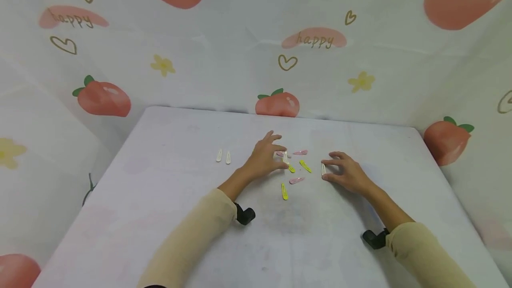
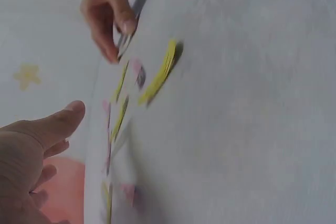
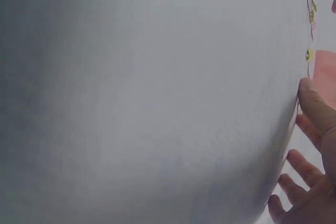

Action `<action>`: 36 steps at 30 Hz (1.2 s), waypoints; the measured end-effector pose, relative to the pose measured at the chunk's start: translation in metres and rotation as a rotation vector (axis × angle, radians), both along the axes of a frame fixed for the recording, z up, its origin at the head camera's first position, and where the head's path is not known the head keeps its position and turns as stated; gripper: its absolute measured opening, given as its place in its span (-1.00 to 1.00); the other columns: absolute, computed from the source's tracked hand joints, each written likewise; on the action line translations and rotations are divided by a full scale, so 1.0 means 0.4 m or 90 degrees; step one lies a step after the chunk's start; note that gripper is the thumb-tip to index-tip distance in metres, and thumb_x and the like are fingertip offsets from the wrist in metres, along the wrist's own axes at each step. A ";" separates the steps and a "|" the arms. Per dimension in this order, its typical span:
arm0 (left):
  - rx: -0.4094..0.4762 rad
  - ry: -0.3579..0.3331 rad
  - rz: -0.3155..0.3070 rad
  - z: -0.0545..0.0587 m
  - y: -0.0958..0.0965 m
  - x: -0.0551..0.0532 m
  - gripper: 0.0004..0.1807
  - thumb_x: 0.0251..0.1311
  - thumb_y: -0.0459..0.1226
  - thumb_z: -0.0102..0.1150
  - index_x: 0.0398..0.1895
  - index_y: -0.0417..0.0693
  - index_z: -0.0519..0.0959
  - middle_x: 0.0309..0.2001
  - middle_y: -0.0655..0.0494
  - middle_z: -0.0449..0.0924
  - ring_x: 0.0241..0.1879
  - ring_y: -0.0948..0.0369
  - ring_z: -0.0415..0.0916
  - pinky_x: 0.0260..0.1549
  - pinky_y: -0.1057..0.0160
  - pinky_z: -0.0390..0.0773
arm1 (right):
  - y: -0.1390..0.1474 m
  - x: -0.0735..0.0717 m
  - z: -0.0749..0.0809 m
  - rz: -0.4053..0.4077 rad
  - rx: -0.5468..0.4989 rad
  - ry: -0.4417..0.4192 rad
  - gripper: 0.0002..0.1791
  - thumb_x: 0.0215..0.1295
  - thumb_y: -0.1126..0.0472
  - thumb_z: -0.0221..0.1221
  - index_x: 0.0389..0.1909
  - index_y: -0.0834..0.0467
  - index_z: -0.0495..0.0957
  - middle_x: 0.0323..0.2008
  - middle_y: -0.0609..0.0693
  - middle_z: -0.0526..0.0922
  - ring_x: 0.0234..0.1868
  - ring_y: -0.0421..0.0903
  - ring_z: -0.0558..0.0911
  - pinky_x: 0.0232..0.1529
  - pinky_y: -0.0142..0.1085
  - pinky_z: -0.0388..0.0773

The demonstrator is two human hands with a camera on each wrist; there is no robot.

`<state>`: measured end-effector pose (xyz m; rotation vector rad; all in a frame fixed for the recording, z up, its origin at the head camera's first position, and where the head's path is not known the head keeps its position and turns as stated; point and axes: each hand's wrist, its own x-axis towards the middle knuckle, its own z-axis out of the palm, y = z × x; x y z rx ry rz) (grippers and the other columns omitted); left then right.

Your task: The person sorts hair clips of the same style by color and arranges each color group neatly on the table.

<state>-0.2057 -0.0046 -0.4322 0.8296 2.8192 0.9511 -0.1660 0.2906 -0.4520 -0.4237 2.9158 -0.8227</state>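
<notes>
My right hand (image 1: pixel 347 174) pinches a white snap hair clip (image 1: pixel 324 170) between thumb and index finger, low at the tabletop. The left wrist view shows this right hand (image 2: pixel 109 11) as well. Over the pile, my left hand (image 1: pixel 262 157) has its fingers spread, with a white hair clip (image 1: pixel 286 157) lying between thumb and fingertips, apparently ungripped. Close by are yellow hair clips (image 1: pixel 305 166) and pink hair clips (image 1: pixel 297 180); another yellow clip (image 1: pixel 284 191) lies nearer to me. In the right wrist view, the fingers (image 3: pixel 304 169) hide the held clip.
Two white hair clips (image 1: pixel 223 156) lie side by side, left of my left hand. The white-covered table (image 1: pixel 160 199) ends at a patterned cloth backdrop (image 1: pixel 224 66). Both wrists carry black cameras (image 1: pixel 245 215).
</notes>
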 end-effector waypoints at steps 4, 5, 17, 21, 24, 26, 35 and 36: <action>-0.007 -0.001 0.033 -0.001 -0.064 -0.022 -0.46 0.02 -0.12 0.53 0.08 -0.13 0.68 0.42 -0.08 0.31 0.55 -0.02 -0.13 0.39 -0.20 0.04 | 0.000 0.001 0.002 0.004 -0.002 0.003 -0.44 0.17 0.10 0.41 0.16 0.27 0.60 0.31 0.35 0.36 0.37 0.37 0.26 0.29 0.33 0.16; -0.011 -0.002 0.040 -0.001 -0.080 -0.026 -0.47 0.01 -0.13 0.54 0.07 -0.13 0.68 0.41 -0.09 0.31 0.55 -0.03 -0.13 0.39 -0.21 0.05 | 0.000 0.002 0.003 0.003 -0.001 0.003 -0.44 0.17 0.10 0.41 0.16 0.27 0.60 0.31 0.35 0.36 0.37 0.37 0.26 0.29 0.33 0.16; -0.054 -0.018 0.078 -0.015 -0.250 -0.034 -0.46 -0.02 -0.16 0.54 0.05 -0.21 0.68 0.40 -0.20 0.32 0.53 -0.12 -0.11 0.34 -0.33 0.05 | 0.000 0.002 0.003 0.009 -0.003 0.005 -0.43 0.15 0.11 0.43 0.15 0.28 0.60 0.30 0.36 0.37 0.36 0.38 0.27 0.28 0.32 0.18; -0.062 -0.010 0.084 -0.019 -0.284 -0.033 -0.46 -0.03 -0.15 0.54 0.04 -0.22 0.68 0.38 -0.24 0.32 0.52 -0.16 -0.09 0.31 -0.37 0.06 | 0.000 0.002 0.004 0.006 0.005 0.007 -0.43 0.15 0.11 0.42 0.15 0.28 0.60 0.30 0.36 0.38 0.37 0.37 0.27 0.28 0.32 0.18; -0.064 -0.011 0.091 -0.023 -0.304 -0.033 -0.46 -0.03 -0.15 0.54 0.04 -0.22 0.69 0.38 -0.25 0.32 0.52 -0.18 -0.08 0.30 -0.37 0.07 | -0.003 0.001 0.005 0.006 0.009 0.011 -0.43 0.15 0.10 0.42 0.15 0.28 0.60 0.30 0.36 0.38 0.36 0.38 0.28 0.28 0.32 0.19; -0.064 -0.013 0.092 -0.025 -0.312 -0.033 -0.45 -0.03 -0.15 0.54 0.04 -0.23 0.68 0.37 -0.27 0.32 0.51 -0.20 -0.08 0.29 -0.38 0.08 | -0.002 0.001 0.004 0.004 0.009 0.013 -0.43 0.14 0.10 0.43 0.15 0.28 0.61 0.30 0.36 0.39 0.36 0.37 0.28 0.28 0.31 0.20; -0.071 -0.043 0.099 -0.041 -0.325 -0.035 -0.43 0.00 -0.07 0.52 0.07 -0.16 0.68 0.40 -0.28 0.28 0.52 -0.20 -0.13 0.32 -0.40 -0.02 | 0.000 0.000 0.003 0.015 0.008 0.028 -0.43 0.15 0.07 0.42 0.13 0.29 0.62 0.27 0.36 0.42 0.33 0.37 0.31 0.26 0.31 0.22; -0.072 -0.047 0.102 -0.041 -0.326 -0.034 -0.43 -0.01 -0.06 0.52 0.07 -0.15 0.68 0.40 -0.28 0.28 0.52 -0.20 -0.14 0.32 -0.40 -0.04 | -0.001 -0.001 0.003 0.017 0.004 0.034 -0.44 0.15 0.08 0.43 0.11 0.29 0.62 0.25 0.35 0.43 0.32 0.37 0.33 0.25 0.30 0.23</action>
